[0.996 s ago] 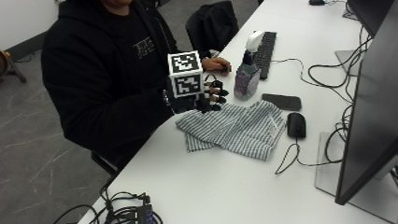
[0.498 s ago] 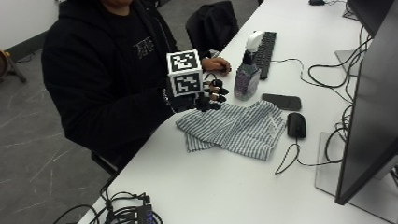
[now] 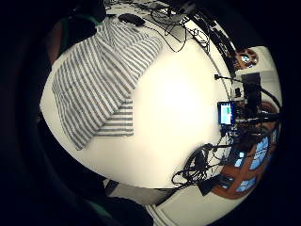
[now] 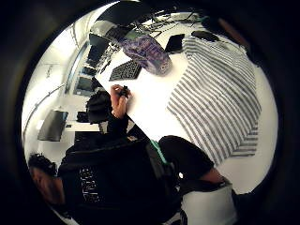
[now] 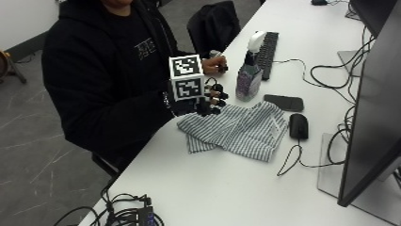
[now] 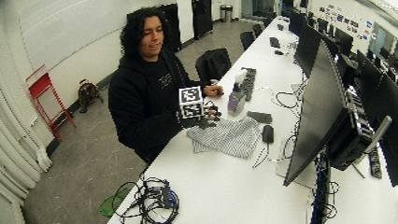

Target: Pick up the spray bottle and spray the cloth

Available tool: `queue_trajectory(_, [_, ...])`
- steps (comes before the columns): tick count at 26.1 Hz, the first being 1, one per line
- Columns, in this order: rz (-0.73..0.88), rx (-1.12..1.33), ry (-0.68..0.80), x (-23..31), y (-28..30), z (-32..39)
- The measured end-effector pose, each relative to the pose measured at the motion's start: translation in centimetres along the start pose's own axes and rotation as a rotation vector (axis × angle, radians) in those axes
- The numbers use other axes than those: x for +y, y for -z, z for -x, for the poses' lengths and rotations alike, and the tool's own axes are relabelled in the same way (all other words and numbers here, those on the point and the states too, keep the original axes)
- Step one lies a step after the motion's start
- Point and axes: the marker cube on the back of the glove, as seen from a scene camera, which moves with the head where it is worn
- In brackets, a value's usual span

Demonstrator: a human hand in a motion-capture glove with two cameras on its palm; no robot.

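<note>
Item: your grip [image 5: 204, 101], fingers loosely curled and holding nothing, hovers over the cloth's [image 5: 241, 129] near edge, bottle [image 5: 249, 75] upright just beyond for the taking.

We see a grey-and-white striped cloth [image 5: 239, 130] on a white counter [image 5: 251, 188], a purple-patterned spray bottle [image 5: 249, 80] with white trigger head, a black mouse [image 5: 298, 125], and the black-gloved right hand [image 5: 204, 101]

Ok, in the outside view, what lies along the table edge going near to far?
Cable bundle → striped cloth → gloved right hand → spray bottle → keyboard.
</note>
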Motion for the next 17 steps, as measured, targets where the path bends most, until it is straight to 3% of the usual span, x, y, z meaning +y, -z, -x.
queue_trajectory(17, [0.006, 0.006, -0.009, 0.19, 0.32, -0.56])
